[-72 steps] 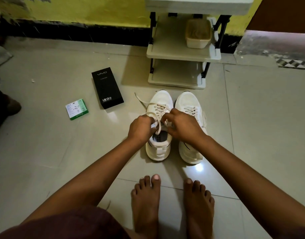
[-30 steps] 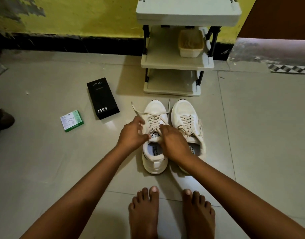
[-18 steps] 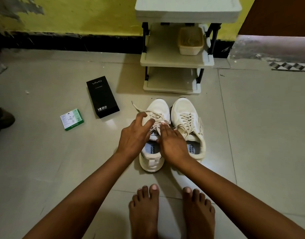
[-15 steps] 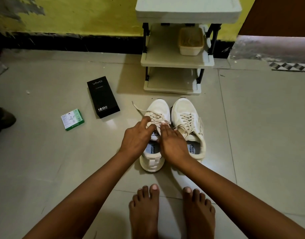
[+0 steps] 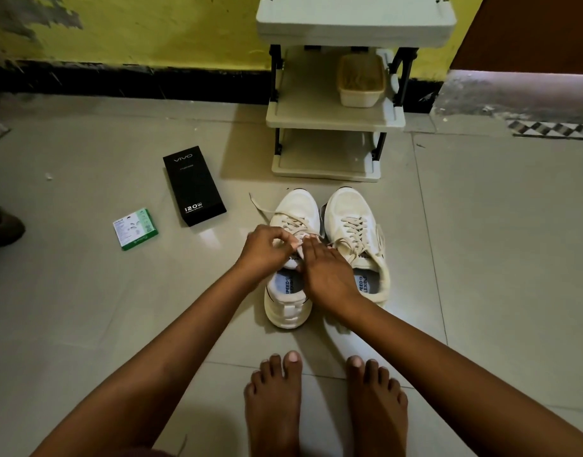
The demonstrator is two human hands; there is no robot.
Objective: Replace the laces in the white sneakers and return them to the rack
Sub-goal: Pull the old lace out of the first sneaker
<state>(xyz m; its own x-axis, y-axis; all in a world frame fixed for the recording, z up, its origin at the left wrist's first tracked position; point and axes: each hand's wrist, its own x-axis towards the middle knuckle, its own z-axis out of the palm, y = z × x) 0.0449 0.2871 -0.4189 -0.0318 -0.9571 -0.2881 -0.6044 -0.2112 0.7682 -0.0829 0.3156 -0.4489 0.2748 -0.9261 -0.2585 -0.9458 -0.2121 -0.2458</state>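
Left hand [image 5: 265, 248]: fingers curled, pinching the lace [image 5: 267, 211] atop the left sneaker [image 5: 295, 258].
Right hand [image 5: 326, 272]: fingers extended, pressing that lace; right sneaker [image 5: 356, 239] just beside.

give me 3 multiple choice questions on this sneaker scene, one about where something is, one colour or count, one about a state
1. Where does the black box lie?
A. on the rack's top shelf
B. on the floor, left of the sneakers
C. inside a sneaker

2. What colour is the edge of the small carton?
A. green
B. red
C. blue

3. What is the left hand doing?
A. lying flat on the floor
B. gripping the rack
C. pinching a lace on the left sneaker

Answers:
1 B: it lies flat on the tiles, left of the pair.
2 A: a green border shows round its white face.
3 C: its fingers curl over the lace at the tongue, beside the right hand.
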